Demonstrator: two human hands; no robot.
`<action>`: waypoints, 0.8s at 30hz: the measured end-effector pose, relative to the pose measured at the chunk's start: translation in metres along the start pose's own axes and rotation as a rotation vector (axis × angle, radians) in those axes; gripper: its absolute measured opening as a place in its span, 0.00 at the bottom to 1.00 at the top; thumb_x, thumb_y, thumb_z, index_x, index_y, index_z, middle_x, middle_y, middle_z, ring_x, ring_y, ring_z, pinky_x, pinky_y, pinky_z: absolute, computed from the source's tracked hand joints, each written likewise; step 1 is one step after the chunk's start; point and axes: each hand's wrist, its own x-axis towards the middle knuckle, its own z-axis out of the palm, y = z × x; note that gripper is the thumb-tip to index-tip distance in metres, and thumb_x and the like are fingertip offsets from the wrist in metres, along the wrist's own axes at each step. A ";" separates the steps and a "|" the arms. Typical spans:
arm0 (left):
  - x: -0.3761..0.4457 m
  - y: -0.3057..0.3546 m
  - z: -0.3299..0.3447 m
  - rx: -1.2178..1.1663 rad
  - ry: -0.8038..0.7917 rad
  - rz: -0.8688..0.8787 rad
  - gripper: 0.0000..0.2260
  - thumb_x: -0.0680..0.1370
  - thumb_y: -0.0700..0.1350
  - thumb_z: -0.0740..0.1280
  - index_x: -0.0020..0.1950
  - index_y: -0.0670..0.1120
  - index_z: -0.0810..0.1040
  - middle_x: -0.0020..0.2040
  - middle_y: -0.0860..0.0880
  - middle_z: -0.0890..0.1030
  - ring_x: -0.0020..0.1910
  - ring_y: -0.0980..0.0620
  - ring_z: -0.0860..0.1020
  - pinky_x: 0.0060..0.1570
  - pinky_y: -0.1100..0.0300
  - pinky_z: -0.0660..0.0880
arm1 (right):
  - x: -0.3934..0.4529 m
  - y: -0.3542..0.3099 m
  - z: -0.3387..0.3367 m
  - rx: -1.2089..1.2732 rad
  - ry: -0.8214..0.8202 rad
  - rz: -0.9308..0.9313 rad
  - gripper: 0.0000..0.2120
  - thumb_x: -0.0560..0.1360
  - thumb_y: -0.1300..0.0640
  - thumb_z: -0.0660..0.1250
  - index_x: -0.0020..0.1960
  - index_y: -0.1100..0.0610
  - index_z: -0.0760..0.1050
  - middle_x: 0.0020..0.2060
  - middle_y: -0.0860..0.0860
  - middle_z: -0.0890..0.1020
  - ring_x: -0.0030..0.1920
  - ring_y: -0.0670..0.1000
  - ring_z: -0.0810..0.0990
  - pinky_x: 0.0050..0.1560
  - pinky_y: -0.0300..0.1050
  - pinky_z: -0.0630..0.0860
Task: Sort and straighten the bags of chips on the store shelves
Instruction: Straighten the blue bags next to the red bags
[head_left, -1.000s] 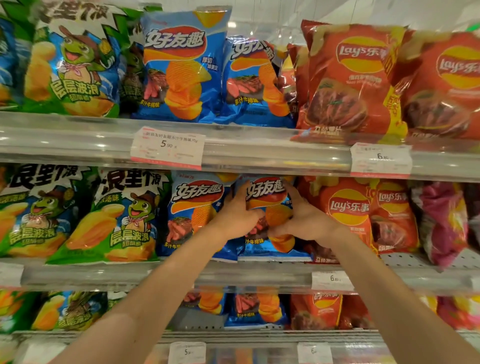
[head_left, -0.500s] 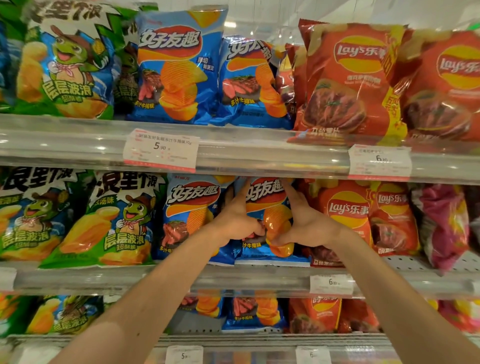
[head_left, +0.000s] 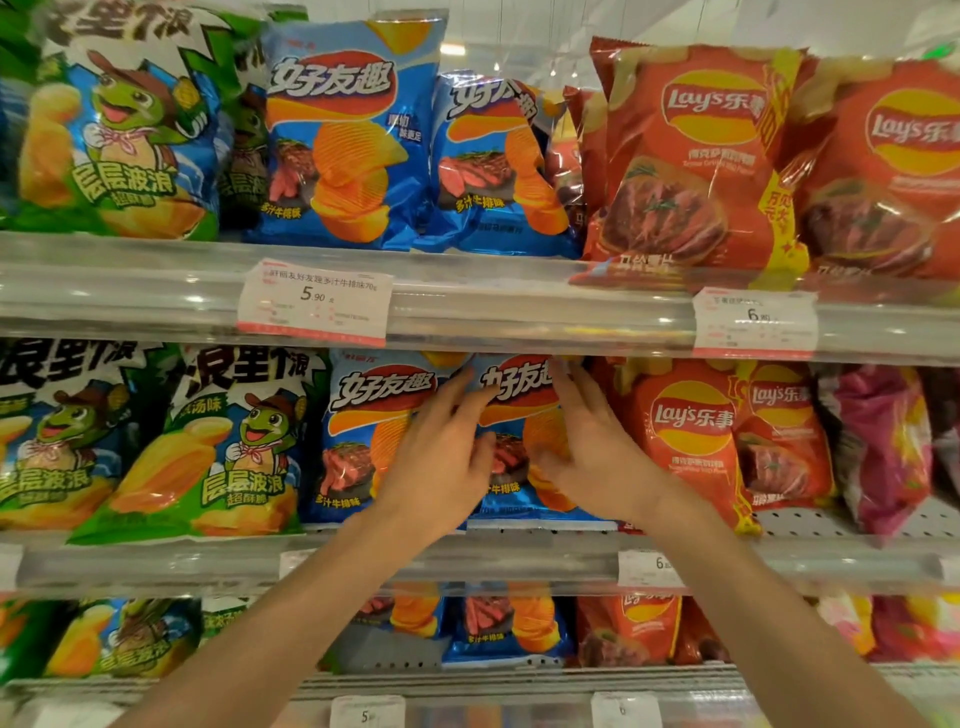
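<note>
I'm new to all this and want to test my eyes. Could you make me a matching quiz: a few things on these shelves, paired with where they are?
Things:
1. blue bag between the hands
2. 5.90 price tag
3. pink bag
4. green turtle bag

Places:
A. middle shelf, far right
B. front rail of the top shelf
C. middle shelf, left of the blue bags
D. middle shelf, centre

Pairs: 1-D, 2-B, 3-A, 4-C

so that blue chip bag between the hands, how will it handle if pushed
The blue chip bag looks puffed with air, so probably light and squashy. Its glossy film may be slippery. Standing upright on the middle shelf, it could tip easily.
</note>
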 end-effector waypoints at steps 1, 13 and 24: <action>-0.005 -0.005 -0.008 0.096 0.102 0.080 0.19 0.81 0.41 0.65 0.73 0.45 0.72 0.75 0.44 0.69 0.72 0.43 0.69 0.70 0.45 0.70 | 0.000 -0.003 0.008 -0.074 0.068 -0.029 0.41 0.79 0.52 0.68 0.83 0.54 0.46 0.82 0.56 0.48 0.82 0.58 0.45 0.81 0.57 0.49; -0.008 -0.074 -0.015 0.528 0.020 0.064 0.29 0.83 0.59 0.46 0.81 0.48 0.61 0.80 0.41 0.61 0.79 0.39 0.60 0.77 0.39 0.55 | 0.018 -0.009 0.071 -0.401 0.280 -0.023 0.37 0.80 0.32 0.47 0.83 0.51 0.53 0.82 0.58 0.52 0.82 0.59 0.46 0.79 0.68 0.46; -0.003 -0.074 -0.010 0.563 0.046 0.077 0.27 0.83 0.58 0.47 0.81 0.51 0.60 0.81 0.43 0.59 0.80 0.40 0.55 0.76 0.33 0.51 | 0.019 -0.011 0.072 -0.382 0.235 0.030 0.37 0.79 0.31 0.42 0.83 0.47 0.45 0.83 0.55 0.42 0.82 0.55 0.35 0.78 0.68 0.40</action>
